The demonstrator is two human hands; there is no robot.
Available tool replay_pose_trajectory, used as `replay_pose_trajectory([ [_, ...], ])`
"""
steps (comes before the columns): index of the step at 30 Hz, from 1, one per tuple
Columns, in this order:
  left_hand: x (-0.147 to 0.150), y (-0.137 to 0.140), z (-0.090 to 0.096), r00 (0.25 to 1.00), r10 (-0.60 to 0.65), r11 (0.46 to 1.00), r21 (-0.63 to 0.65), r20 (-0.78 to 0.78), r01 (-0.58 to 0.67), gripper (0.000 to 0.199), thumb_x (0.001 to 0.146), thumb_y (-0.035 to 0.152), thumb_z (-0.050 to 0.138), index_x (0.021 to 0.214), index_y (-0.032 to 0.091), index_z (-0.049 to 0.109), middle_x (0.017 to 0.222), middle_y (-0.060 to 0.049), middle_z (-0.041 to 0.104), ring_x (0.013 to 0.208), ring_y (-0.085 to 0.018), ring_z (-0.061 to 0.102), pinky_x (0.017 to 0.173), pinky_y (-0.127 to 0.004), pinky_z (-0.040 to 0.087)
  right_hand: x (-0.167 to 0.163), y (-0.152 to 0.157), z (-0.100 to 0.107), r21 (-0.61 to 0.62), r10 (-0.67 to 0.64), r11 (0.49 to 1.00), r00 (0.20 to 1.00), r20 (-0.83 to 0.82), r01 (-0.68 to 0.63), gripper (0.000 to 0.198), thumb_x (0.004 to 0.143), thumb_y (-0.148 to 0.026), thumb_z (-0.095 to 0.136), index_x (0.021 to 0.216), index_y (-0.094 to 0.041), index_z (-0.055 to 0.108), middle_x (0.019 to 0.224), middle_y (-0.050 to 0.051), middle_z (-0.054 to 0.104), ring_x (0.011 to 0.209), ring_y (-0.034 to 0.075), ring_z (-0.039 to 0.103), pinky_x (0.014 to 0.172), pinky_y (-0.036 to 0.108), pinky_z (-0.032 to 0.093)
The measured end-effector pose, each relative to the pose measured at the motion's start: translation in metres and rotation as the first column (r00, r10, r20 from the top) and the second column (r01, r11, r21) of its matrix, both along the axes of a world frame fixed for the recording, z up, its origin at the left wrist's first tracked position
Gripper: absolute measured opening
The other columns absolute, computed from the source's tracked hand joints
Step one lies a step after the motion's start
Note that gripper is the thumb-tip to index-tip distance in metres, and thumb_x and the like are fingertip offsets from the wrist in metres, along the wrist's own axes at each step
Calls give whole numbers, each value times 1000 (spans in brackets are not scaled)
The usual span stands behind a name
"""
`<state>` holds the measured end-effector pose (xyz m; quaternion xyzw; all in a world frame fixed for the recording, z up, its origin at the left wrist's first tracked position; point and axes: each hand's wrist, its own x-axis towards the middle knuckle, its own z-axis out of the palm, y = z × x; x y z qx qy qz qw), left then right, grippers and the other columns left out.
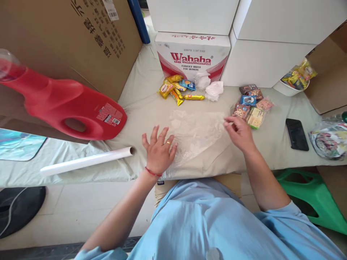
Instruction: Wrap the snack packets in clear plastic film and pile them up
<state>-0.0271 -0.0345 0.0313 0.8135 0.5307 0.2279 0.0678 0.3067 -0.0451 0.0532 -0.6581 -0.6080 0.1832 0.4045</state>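
A sheet of clear plastic wrap (199, 135) lies wrinkled on the cloth-covered table in front of me. My left hand (159, 153) rests at its left edge, palm down with the fingers spread. At the upper right corner of the wrap, my right hand (238, 130) pinches the film between thumb and fingers. Left of my left hand lies a white roll of wrap (89, 160) on its cardboard core. Small snack packets (255, 104) are grouped just beyond my right hand. Yellow and blue snack packets (176, 86) sit past the film.
Crumpled white tissues (214, 90) lie before the Wahaha box (192, 56). A red jug (73, 108) leans large at the left by a cardboard box (81, 39). On the right are a phone (296, 134), a white bowl of packets (290, 88) and a green stool (311, 196).
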Motion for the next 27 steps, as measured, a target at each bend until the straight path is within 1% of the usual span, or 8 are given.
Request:
replay_pose_trajectory([
  [4,12,32,-6,962,-266,956,-140,-55,257,40,98,30,50,134,32,66,149,-8,62,152,-32,40,125,-68,2,-49,19,-8,-222,400,885,912,-86,-409,80,80,-42,80,153,-25,50,125,8,69,67,12,57,72,29,51],
  [8,14,40,-26,966,-239,937,-285,-102,202,50,102,38,42,150,31,53,161,-11,47,151,-35,40,121,-76,4,-49,13,-22,-299,539,789,838,-84,-537,36,88,-29,68,123,-20,73,89,4,71,75,16,63,76,30,51],
  [12,7,21,-35,979,-157,956,-269,-131,117,56,104,44,37,158,31,41,167,-13,36,154,-35,35,119,-78,3,-4,-38,-19,-198,549,808,831,-90,-555,24,98,-35,56,95,-25,77,99,6,71,88,18,67,80,31,52],
  [16,7,5,-36,980,-121,964,-254,-161,77,64,100,53,47,159,31,40,170,-14,28,156,-38,29,119,-78,-1,39,-88,-17,-279,479,831,874,-81,-481,24,96,-31,56,84,-26,76,95,6,71,86,19,69,76,32,54],
  [18,9,2,-35,976,-130,961,-263,-175,81,72,94,59,55,159,31,40,171,-15,25,157,-40,25,119,-78,-3,49,-95,-14,-279,387,882,922,-34,-380,22,95,-30,56,83,-26,75,94,5,71,84,20,69,76,34,55],
  [21,10,1,-34,970,-152,955,-282,-187,96,85,87,65,64,160,30,38,172,-17,23,158,-42,21,118,-79,-4,40,-79,-2,-127,157,981,985,69,-147,20,95,-31,57,88,-26,75,96,6,71,87,22,68,81,38,56],
  [23,10,1,-33,968,-159,953,-286,-194,99,90,85,67,66,161,29,36,172,-18,21,158,-42,21,117,-80,-4,16,-57,6,-14,104,995,986,133,-103,21,98,-31,55,100,-27,76,102,7,72,95,24,68,88,41,56],
  [27,9,-2,-34,968,-150,961,-260,-200,95,88,88,68,63,162,28,35,171,-19,22,157,-42,24,118,-80,-3,-52,-14,-2,7,350,930,892,287,-367,43,102,-35,52,142,-23,61,145,13,61,134,28,55,115,49,44],
])
